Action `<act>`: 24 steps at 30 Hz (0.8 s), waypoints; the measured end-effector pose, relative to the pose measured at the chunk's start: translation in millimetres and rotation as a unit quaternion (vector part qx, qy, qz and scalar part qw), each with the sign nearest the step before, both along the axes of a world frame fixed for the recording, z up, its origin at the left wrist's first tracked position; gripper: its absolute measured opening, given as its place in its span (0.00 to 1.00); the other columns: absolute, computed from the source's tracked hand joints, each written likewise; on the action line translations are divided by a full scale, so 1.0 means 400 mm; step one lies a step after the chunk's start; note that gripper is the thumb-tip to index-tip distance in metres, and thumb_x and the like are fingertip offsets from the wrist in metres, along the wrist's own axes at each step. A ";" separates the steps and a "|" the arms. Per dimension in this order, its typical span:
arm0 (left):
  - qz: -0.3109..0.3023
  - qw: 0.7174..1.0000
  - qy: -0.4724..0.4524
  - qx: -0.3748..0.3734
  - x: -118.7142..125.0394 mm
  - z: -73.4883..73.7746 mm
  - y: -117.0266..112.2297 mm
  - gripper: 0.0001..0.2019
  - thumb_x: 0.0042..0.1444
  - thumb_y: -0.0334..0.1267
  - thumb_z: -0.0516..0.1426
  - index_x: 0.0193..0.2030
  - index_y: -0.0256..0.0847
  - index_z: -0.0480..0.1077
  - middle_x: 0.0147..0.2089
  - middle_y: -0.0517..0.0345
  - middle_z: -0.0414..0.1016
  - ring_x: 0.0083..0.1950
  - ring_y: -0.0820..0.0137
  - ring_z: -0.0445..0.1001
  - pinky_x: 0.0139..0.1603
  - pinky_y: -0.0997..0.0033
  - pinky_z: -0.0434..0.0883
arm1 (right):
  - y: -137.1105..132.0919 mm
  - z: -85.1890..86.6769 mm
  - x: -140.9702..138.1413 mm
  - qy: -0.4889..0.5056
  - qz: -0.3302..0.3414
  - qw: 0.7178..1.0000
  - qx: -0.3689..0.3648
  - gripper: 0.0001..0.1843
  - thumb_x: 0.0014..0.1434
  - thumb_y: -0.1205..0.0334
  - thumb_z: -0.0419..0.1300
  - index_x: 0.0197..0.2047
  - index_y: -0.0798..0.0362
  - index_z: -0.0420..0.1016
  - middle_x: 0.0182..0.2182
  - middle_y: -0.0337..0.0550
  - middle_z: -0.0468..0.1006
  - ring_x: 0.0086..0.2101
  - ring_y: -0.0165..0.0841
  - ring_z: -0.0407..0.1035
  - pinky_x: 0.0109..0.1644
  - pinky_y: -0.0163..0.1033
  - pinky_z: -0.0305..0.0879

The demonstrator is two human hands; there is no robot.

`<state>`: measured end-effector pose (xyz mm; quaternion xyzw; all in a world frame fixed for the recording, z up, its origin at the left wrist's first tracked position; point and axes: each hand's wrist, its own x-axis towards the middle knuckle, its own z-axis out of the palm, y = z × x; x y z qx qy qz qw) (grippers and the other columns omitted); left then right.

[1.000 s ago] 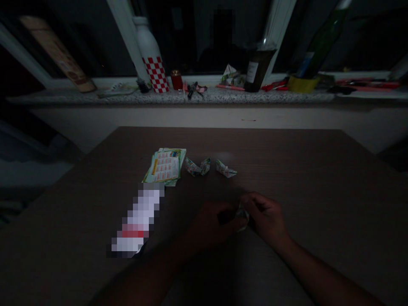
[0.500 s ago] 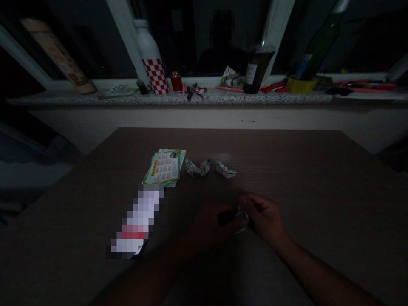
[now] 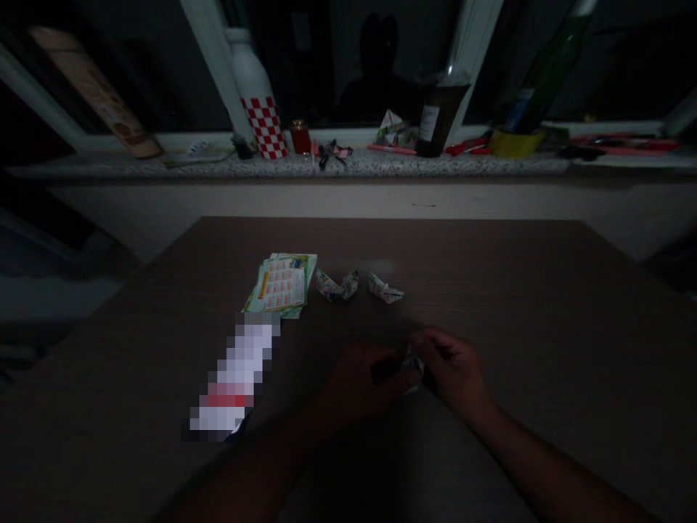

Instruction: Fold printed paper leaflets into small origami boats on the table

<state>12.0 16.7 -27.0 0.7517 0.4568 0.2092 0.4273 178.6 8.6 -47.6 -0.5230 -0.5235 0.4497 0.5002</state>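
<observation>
Between my two hands is a small piece of folded printed paper [image 3: 412,363], partly covered by fingers. My left hand [image 3: 364,378] pinches it from the left, thumb across its lower part. My right hand [image 3: 451,363] is closed on its upper right edge with thumb and fingertips. Beyond my hands lie folded paper boats: one paper boat [image 3: 385,289] on the right, and folded paper pieces [image 3: 337,285] on the left that look like one or two boats. A stack of printed sheets [image 3: 283,285] with calendar grids sits left of them.
A phone with a blurred lit screen [image 3: 234,381] lies left of my forearm on the wooden table [image 3: 490,276]. Along the granite windowsill [image 3: 359,168] stand a checkered bottle [image 3: 265,120], a red-brown jar [image 3: 299,138], a dark cup [image 3: 440,123], a green bottle [image 3: 552,73] and pens.
Both hands keep their grip on the folded paper in nearly the same place. The view has shifted very slightly.
</observation>
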 end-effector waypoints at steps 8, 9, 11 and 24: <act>0.010 1.000 -0.012 -0.007 0.001 0.010 -0.001 0.19 0.55 0.52 0.56 0.38 0.36 0.75 0.30 0.59 0.72 0.30 0.72 0.66 0.29 0.75 0.58 | -0.003 0.005 -0.002 0.009 -0.019 1.000 0.015 0.15 0.57 0.52 0.59 0.27 0.53 0.75 0.19 0.37 0.71 0.21 0.29 0.64 0.25 0.32 0.60; 0.010 1.000 -0.015 -0.013 0.001 0.012 -0.001 0.18 0.55 0.51 0.56 0.38 0.36 0.74 0.30 0.59 0.72 0.30 0.72 0.66 0.29 0.75 0.58 | -0.003 0.006 -0.002 0.005 -0.022 1.000 0.017 0.15 0.57 0.52 0.59 0.27 0.53 0.76 0.19 0.37 0.71 0.22 0.29 0.64 0.25 0.32 0.61; 0.010 0.999 -0.019 -0.025 0.001 0.014 0.000 0.18 0.55 0.51 0.56 0.38 0.36 0.75 0.29 0.59 0.72 0.30 0.72 0.66 0.28 0.75 0.58 | -0.004 0.006 -0.002 -0.001 -0.025 0.999 0.021 0.14 0.57 0.53 0.59 0.27 0.53 0.76 0.19 0.37 0.71 0.22 0.30 0.64 0.25 0.33 0.61; 0.013 1.000 -0.017 -0.018 0.002 0.007 -0.001 0.20 0.55 0.53 0.55 0.36 0.35 0.74 0.28 0.60 0.71 0.29 0.73 0.64 0.28 0.75 0.57 | -0.001 0.003 -0.001 -0.009 -0.020 0.999 0.024 0.15 0.57 0.52 0.58 0.27 0.53 0.76 0.19 0.38 0.72 0.21 0.30 0.66 0.25 0.33 0.62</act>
